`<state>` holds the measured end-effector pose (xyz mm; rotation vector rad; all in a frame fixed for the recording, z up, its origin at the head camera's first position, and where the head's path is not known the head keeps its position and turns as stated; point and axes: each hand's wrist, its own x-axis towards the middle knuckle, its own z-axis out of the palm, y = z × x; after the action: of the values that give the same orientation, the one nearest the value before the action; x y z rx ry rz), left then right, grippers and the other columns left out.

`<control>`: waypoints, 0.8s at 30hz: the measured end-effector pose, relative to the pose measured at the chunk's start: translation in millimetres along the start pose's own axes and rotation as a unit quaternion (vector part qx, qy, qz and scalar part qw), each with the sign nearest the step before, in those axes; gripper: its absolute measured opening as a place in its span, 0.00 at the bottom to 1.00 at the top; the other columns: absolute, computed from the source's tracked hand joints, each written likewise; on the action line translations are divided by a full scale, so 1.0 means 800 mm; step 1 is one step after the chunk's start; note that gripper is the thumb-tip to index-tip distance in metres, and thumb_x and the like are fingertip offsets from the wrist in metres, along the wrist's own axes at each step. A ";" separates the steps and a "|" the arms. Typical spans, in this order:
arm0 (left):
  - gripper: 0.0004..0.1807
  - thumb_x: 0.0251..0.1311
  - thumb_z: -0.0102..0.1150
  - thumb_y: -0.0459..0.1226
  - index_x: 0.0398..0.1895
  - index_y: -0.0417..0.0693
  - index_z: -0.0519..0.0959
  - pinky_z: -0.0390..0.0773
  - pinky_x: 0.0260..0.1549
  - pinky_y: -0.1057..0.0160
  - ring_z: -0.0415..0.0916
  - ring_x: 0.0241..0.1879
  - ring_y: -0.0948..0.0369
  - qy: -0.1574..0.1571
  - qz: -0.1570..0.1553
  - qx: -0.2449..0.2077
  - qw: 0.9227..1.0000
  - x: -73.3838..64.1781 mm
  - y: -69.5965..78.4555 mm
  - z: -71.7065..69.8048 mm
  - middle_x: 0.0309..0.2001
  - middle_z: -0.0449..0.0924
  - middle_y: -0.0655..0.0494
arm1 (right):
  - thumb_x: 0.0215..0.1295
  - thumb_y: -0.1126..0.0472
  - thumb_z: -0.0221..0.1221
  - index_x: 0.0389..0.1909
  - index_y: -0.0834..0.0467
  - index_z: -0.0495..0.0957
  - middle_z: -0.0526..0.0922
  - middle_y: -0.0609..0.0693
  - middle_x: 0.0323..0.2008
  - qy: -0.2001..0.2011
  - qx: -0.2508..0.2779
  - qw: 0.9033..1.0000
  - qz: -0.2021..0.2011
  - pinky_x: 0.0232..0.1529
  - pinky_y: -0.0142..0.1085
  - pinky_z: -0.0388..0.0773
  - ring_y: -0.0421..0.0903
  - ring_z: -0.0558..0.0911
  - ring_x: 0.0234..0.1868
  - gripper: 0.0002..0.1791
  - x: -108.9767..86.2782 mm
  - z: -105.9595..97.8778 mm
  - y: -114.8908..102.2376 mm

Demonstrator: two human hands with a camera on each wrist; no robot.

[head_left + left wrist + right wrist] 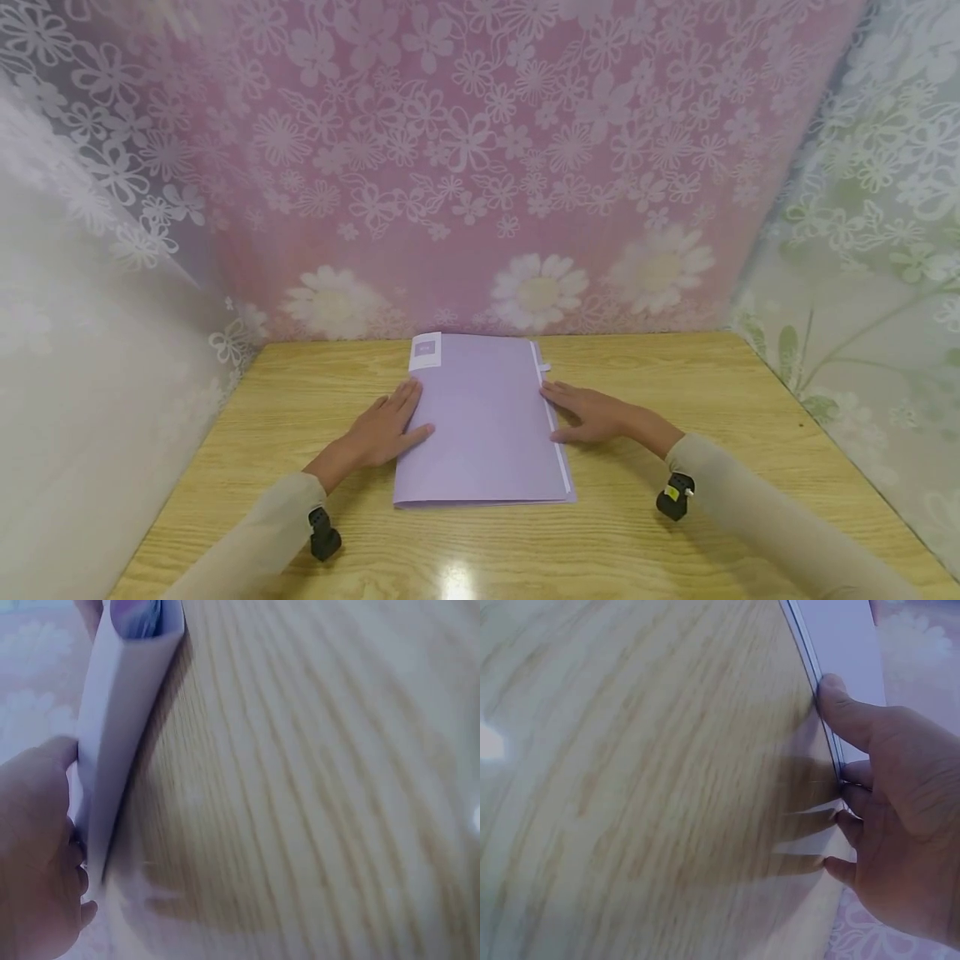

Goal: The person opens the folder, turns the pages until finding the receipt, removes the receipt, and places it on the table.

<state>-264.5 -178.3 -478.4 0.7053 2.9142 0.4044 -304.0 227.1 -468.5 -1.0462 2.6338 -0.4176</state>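
A closed lilac folder (480, 417) lies flat on the wooden table, its white label (426, 351) at the top left corner. My left hand (384, 425) rests against the folder's left side, fingers stretched and thumb on the cover. In the left wrist view the thick rounded spine (120, 712) shows, with something coloured inside its open end. On the other side my right hand (592, 412) touches the right edge, where a white strip and a small tab show. In the right wrist view the thumb (844, 705) lies at the edge and the other fingertips meet it farther along.
The wooden table (300, 367) reaches back to a pink flowered curtain (465, 167). Pale flowered cloth hangs at the left (90, 350) and right sides. A bright reflection shows near the table's front. Each wrist wears a black camera.
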 end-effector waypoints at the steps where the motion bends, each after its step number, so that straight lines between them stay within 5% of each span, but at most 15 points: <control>1: 0.44 0.78 0.37 0.59 0.82 0.38 0.44 0.49 0.79 0.41 0.40 0.83 0.46 -0.001 0.005 0.007 1.000 0.000 0.002 0.000 0.83 0.40 0.43 | 0.73 0.41 0.58 0.79 0.67 0.51 0.52 0.66 0.80 -0.005 0.002 1.000 0.002 0.76 0.64 0.55 0.68 0.52 0.80 0.48 0.000 -0.001 0.000; 8: 0.36 0.80 0.39 0.49 0.80 0.36 0.52 0.52 0.79 0.42 0.46 0.82 0.46 -0.003 0.064 0.033 0.997 -0.009 0.032 -0.004 0.81 0.49 0.41 | 0.71 0.42 0.60 0.79 0.67 0.51 0.52 0.66 0.80 -0.010 0.004 1.000 -0.003 0.76 0.63 0.56 0.68 0.53 0.80 0.49 0.000 -0.002 0.000; 18: 0.56 0.65 0.49 0.71 0.82 0.41 0.49 0.51 0.80 0.47 0.43 0.82 0.50 -0.041 0.118 0.045 0.991 -0.024 0.089 0.004 0.83 0.45 0.46 | 0.71 0.43 0.61 0.79 0.67 0.53 0.54 0.66 0.79 -0.002 0.001 1.000 -0.002 0.75 0.64 0.57 0.69 0.54 0.79 0.48 -0.001 0.001 -0.002; 24: 0.59 0.60 0.57 0.69 0.82 0.41 0.51 0.52 0.80 0.49 0.45 0.82 0.50 -0.046 0.153 0.092 0.983 -0.021 0.116 0.007 0.83 0.46 0.46 | 0.71 0.41 0.60 0.78 0.68 0.54 0.55 0.66 0.79 0.000 -0.025 1.000 -0.010 0.74 0.63 0.59 0.68 0.56 0.79 0.49 -0.004 -0.002 0.004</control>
<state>-208.5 -105.2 -456.2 1.1718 2.7841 0.1244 -304.2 231.5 -467.8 -1.0884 2.6484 -0.3580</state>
